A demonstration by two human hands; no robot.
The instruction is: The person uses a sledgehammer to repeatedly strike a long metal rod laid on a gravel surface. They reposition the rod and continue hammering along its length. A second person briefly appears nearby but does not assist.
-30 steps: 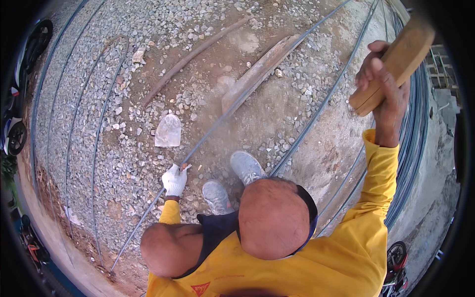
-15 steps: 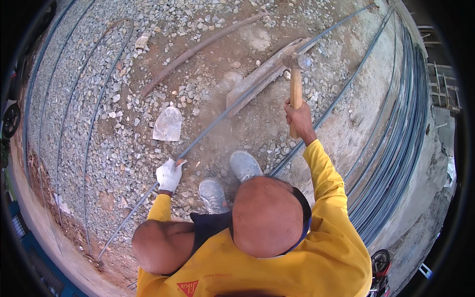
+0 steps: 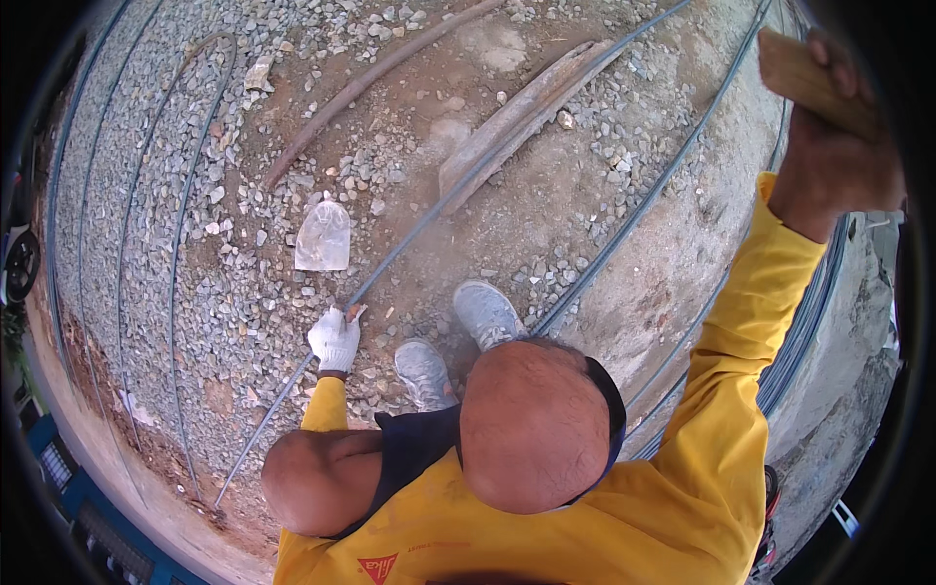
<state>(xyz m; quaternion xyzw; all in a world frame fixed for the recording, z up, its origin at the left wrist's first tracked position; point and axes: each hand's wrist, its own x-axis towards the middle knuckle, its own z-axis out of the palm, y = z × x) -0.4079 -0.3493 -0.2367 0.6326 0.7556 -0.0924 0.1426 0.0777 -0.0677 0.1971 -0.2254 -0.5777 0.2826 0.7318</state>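
Note:
My left hand [image 3: 334, 339], in a white knitted glove, is closed around a long thin steel rebar [image 3: 405, 244] that slants from lower left to upper right. The rebar's far part lies across a weathered wooden plank [image 3: 487, 151] on the ground. Up at the right edge, close to the camera, my bare right hand [image 3: 838, 166] grips the wooden handle of a hammer [image 3: 809, 83]. The hammer's head is out of sight. Below the raised right arm, the rebar runs along the plank untouched by the hammer.
Other rebars [image 3: 648, 210] lie to the right, with a thick bundle [image 3: 809, 307] beyond. Bent rebars [image 3: 175, 253] rest on gravel at left. A clear plastic bag [image 3: 323, 239] and a curved brown pole [image 3: 366, 83] lie ahead. My grey shoes [image 3: 487, 314] stand near the rebar.
My right hand has swung the hammer up and to the right, away from the rebar on the plank. My left hand keeps its hold on the rebar, almost unmoved.

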